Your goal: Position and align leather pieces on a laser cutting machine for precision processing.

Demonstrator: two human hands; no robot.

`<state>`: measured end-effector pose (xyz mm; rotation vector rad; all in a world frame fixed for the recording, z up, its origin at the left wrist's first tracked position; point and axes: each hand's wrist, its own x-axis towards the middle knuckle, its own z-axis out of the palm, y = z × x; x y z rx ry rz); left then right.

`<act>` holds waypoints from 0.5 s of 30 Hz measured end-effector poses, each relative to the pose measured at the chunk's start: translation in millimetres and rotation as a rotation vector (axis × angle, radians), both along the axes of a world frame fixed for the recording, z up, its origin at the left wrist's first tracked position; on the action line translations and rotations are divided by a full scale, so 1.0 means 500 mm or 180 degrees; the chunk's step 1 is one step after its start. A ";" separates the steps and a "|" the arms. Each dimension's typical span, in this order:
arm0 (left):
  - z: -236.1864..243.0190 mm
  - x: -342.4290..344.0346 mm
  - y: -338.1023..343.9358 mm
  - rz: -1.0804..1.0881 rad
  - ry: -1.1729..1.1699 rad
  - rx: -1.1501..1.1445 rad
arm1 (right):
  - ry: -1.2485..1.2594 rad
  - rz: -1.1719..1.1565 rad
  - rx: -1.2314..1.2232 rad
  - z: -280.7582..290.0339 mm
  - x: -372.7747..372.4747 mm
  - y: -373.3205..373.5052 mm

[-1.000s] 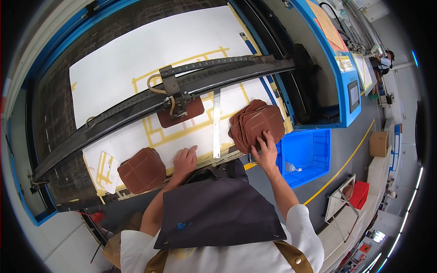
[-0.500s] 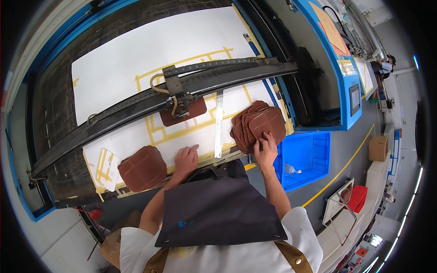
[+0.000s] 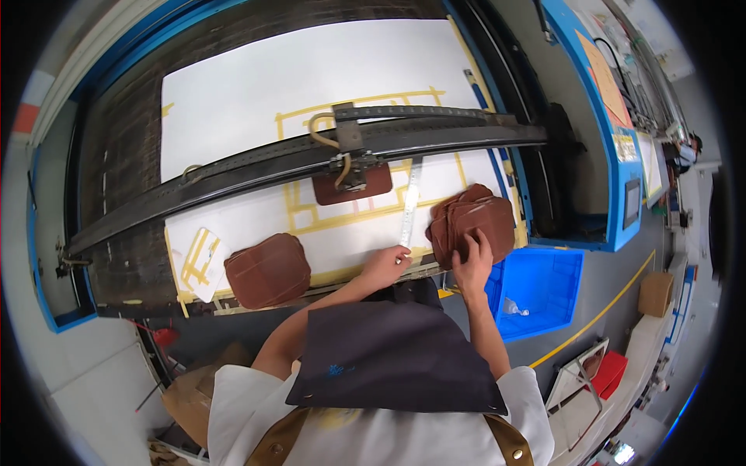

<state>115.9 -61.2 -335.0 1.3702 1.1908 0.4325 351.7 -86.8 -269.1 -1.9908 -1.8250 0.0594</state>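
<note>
My right hand (image 3: 472, 266) rests on the near part of a loose stack of brown leather pieces (image 3: 493, 219) at the right, its bent fingers apart on the top piece. Beside the lower end of a metal ruler (image 3: 410, 206), my left hand (image 3: 382, 267) is closed. A small pale thing shows at its fingertips, too small to name. A neater stack of brown leather pieces (image 3: 268, 272) lies at the left. Under the machine's dark head (image 3: 350, 167), a single brown leather piece (image 3: 377, 185) lies on the white sheet (image 3: 233, 101), partly hidden by the head.
A dark gantry beam (image 3: 256, 163) crosses the bed above the sheet, which carries yellow tape outlines. Left of the neat stack lies a white taped card (image 3: 203, 260). A blue crate (image 3: 548, 287) with a small bottle stands by the table's right side. Blue machine housing (image 3: 622, 198) borders the right.
My left hand has moved right to the ruler's lower end, and its fingers have closed. My right hand stays at the right stack, fingers now further onto it. The whole view has shifted.
</note>
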 end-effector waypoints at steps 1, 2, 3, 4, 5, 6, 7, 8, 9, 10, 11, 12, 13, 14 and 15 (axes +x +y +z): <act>0.000 -0.007 -0.004 0.0085 0.0049 -0.0006 | 0.0030 0.0009 -0.0035 -0.014 0.007 -0.002; 0.000 -0.013 -0.008 0.0010 0.0144 0.0090 | 0.0086 0.0001 -0.0037 -0.023 0.022 -0.005; 0.002 -0.024 -0.013 -0.0076 0.0244 0.0172 | 0.0079 -0.0034 0.0063 -0.027 0.029 -0.008; 0.011 -0.034 -0.014 -0.0021 0.0342 0.0355 | 0.0085 -0.0049 0.0079 -0.021 0.029 -0.008; 0.012 -0.049 -0.020 0.0062 0.0406 0.0333 | 0.0091 -0.0064 0.0092 -0.018 0.028 -0.009; 0.013 -0.060 -0.028 0.0131 0.0408 0.0438 | 0.0025 -0.0031 0.0161 -0.026 0.035 -0.012; 0.019 -0.070 -0.033 0.0210 0.0409 0.0544 | -0.0044 0.0014 0.0232 -0.029 0.041 -0.009; 0.025 -0.084 -0.039 0.0281 0.0415 0.0436 | -0.0052 0.0052 0.0254 -0.031 0.047 -0.005; 0.025 -0.095 -0.046 0.0341 0.0440 0.0414 | -0.0030 0.0113 0.0236 -0.031 0.059 -0.003; 0.025 -0.105 -0.052 0.0410 0.0426 0.0362 | 0.0010 -0.0005 0.0270 -0.031 0.072 0.001; 0.025 -0.113 -0.059 0.0476 0.0406 0.0312 | 0.0045 -0.0128 0.0304 -0.031 0.082 0.005; 0.027 -0.122 -0.064 0.0511 0.0424 0.0291 | -0.0062 -0.0119 0.0465 -0.008 0.081 0.017; 0.033 -0.132 -0.069 0.0507 0.0500 0.0290 | -0.0049 -0.0091 0.0449 0.003 0.079 0.026; 0.039 -0.138 -0.072 0.0499 0.0572 0.0291 | 0.0417 -0.0345 0.0594 0.010 0.080 0.034; 0.050 -0.142 -0.071 0.0511 0.0577 0.0278 | 0.0877 -0.0611 0.0738 0.024 0.079 0.041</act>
